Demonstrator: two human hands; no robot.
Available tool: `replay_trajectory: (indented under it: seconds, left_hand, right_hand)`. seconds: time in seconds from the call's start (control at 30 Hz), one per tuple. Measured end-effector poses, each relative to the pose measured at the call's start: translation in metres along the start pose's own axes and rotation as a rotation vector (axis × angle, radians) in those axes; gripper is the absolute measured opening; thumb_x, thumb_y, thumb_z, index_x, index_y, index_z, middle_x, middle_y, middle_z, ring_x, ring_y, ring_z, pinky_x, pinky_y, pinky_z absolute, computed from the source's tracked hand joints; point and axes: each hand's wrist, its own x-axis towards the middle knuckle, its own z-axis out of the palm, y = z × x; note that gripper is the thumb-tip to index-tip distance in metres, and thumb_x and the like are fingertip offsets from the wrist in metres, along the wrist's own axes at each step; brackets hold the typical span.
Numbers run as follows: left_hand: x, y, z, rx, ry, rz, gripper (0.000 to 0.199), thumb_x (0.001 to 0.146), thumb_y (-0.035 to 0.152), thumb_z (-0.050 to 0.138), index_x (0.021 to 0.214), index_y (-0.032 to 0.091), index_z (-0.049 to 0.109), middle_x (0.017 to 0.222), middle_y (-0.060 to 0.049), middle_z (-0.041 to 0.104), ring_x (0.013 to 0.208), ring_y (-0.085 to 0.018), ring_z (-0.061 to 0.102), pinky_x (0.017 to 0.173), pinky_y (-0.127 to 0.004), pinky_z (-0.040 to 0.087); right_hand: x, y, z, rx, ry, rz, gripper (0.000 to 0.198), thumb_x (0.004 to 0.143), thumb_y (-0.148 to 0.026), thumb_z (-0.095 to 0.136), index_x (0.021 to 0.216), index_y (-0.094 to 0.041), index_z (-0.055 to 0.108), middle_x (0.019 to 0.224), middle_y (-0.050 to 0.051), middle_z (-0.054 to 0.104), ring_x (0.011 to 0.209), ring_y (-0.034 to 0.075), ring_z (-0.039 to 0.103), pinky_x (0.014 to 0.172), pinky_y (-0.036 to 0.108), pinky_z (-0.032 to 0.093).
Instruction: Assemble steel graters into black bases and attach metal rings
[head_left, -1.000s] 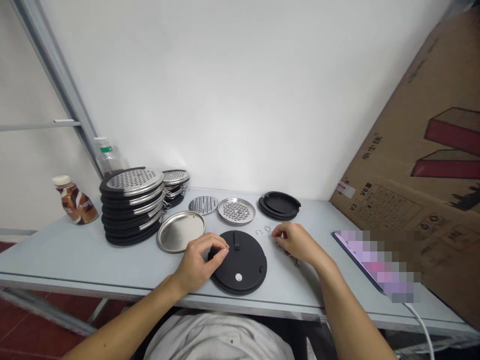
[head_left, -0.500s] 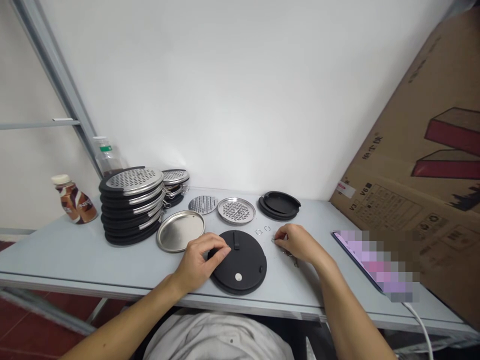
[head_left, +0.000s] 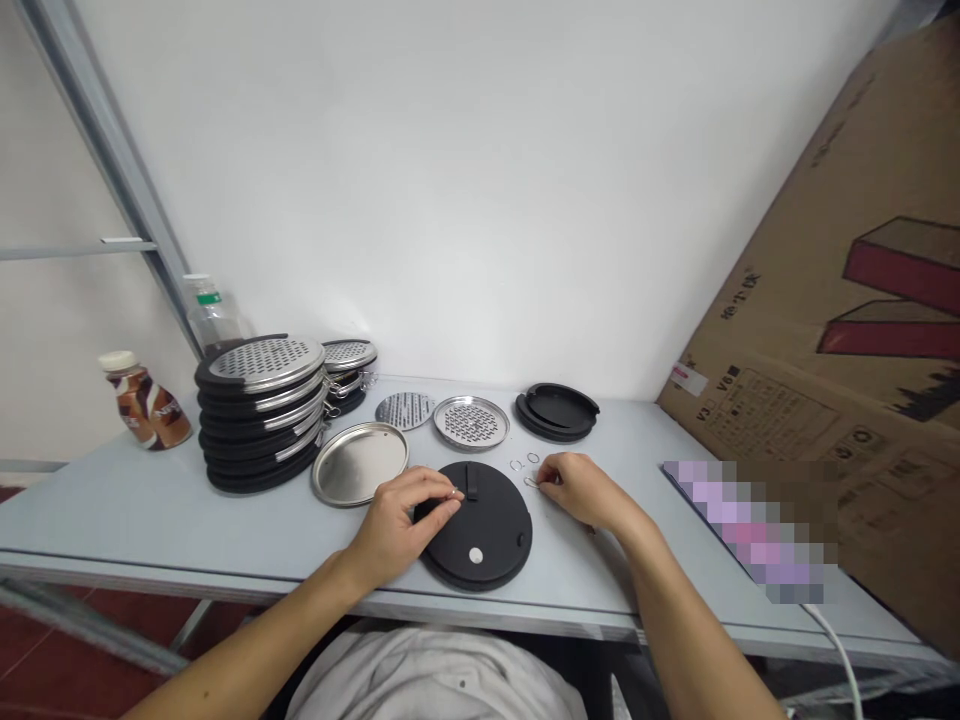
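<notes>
My left hand (head_left: 405, 525) is closed in a pinch above the left edge of a round black disc (head_left: 487, 530), which has a tab, a small knob and a white dot. A tiny shiny bit shows at its fingertips, too small to name. To the right of the disc, my right hand (head_left: 581, 490) pinches a thin wire ring (head_left: 531, 483) just over the table. Two more wire rings (head_left: 517, 465) lie behind it. Beyond the disc are a perforated round grater plate (head_left: 471, 422), a slotted metal disc (head_left: 405, 410) and a shallow metal lid (head_left: 360, 463).
A tall stack of black-rimmed round graters (head_left: 259, 420) stands at left, with a shorter stack (head_left: 349, 370) behind. Two bottles, one brown-labelled (head_left: 146, 400), are beyond it. Black round trays (head_left: 556, 410) sit at the back. A blurred phone (head_left: 739, 530) leans against a cardboard box (head_left: 825, 400).
My right hand has moved slightly left, toward the disc, bringing the wire ring into clearer view. A shiny bit now shows at my left fingertips, while that hand stays in place.
</notes>
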Motion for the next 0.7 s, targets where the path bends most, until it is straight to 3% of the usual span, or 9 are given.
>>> replay_trajectory:
  seconds: [0.17, 0.5, 0.7]
  left_hand:
    - [0.000, 0.000, 0.000, 0.002, -0.006, 0.008, 0.012, 0.090, 0.021, 0.064, 0.091, 0.020, 0.075, 0.092, -0.007, 0.071, 0.085, -0.018, 0.068, 0.079, -0.031, 0.056]
    - [0.001, 0.002, -0.001, -0.002, -0.020, -0.020, 0.014, 0.093, 0.022, 0.061, 0.090, 0.019, 0.074, 0.091, -0.006, 0.070, 0.086, -0.018, 0.067, 0.080, -0.030, 0.054]
    - [0.002, 0.003, -0.002, -0.023, -0.037, -0.042, 0.017, 0.095, 0.025, 0.057, 0.091, 0.019, 0.073, 0.093, -0.007, 0.071, 0.088, -0.018, 0.067, 0.082, -0.031, 0.053]
  right_hand:
    - [0.002, -0.004, 0.006, -0.019, 0.000, 0.039, 0.031, 0.068, -0.011, 0.062, 0.098, -0.018, 0.068, 0.088, 0.006, 0.072, 0.078, 0.019, 0.063, 0.062, 0.023, 0.038]
    - [0.002, -0.012, 0.013, -0.060, 0.020, 0.058, 0.017, 0.066, -0.016, 0.062, 0.083, -0.018, 0.066, 0.088, 0.010, 0.070, 0.076, 0.020, 0.061, 0.060, 0.025, 0.034]
    - [0.001, -0.011, 0.013, -0.020, 0.013, 0.020, 0.026, 0.064, -0.015, 0.061, 0.089, -0.019, 0.066, 0.085, 0.006, 0.071, 0.075, 0.019, 0.061, 0.059, 0.024, 0.036]
